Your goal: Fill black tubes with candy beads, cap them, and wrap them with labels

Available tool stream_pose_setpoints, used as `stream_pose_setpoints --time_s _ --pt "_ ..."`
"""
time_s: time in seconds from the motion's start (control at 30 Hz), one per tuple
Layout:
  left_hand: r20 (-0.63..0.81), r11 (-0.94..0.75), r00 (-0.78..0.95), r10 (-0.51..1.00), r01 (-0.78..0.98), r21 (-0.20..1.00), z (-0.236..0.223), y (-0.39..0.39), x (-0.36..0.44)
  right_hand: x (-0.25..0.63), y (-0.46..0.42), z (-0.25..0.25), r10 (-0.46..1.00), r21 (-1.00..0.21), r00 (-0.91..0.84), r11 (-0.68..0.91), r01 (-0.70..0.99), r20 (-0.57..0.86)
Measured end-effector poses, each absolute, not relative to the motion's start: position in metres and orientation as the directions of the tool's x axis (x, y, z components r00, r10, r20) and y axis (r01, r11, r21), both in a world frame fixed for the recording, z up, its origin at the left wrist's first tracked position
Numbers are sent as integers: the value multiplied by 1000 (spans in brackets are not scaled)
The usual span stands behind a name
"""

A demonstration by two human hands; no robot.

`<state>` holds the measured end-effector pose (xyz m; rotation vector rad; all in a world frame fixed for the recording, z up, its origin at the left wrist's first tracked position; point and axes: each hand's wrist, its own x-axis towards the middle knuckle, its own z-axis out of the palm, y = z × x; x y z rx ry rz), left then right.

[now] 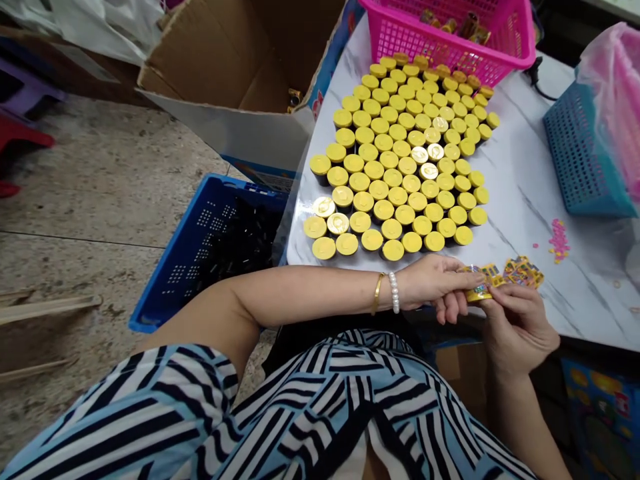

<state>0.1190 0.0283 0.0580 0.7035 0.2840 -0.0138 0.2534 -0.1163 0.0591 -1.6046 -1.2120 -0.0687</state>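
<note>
My left hand (434, 285), wearing a pearl bracelet and a gold bangle, is closed on a small yellow-capped jar (480, 292) with a shiny printed label, at the table's front edge. From the other side my right hand (523, 327) pinches the same jar with thumb and fingers. Just behind both hands lies a small pile of printed yellow labels (523, 272). Beyond my left forearm, many dark jars with yellow caps (393, 177) stand upright, packed close together. My fingers cover part of the held jar.
A pink basket (450, 50) with wrapped items stands at the back. To the right are a teal basket (583, 150) and tiny pink and yellow pieces (559, 241). An open cardboard box (235, 110) and a blue crate (150, 293) of black pieces (245, 240) flank the table's left side.
</note>
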Motion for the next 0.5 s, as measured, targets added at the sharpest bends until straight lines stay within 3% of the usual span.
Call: stream_pose_setpoints --time_s 0.27,0.43,0.5 --pt "-267 751 962 50 140 645 55 30 124 255 -111 68 714 -617 360 126 777 600" --pt "-245 751 966 82 101 653 49 29 124 273 -116 77 862 -692 292 90 717 415" --pt "-225 771 972 71 90 630 44 27 126 299 -102 86 892 -666 230 100 739 390"
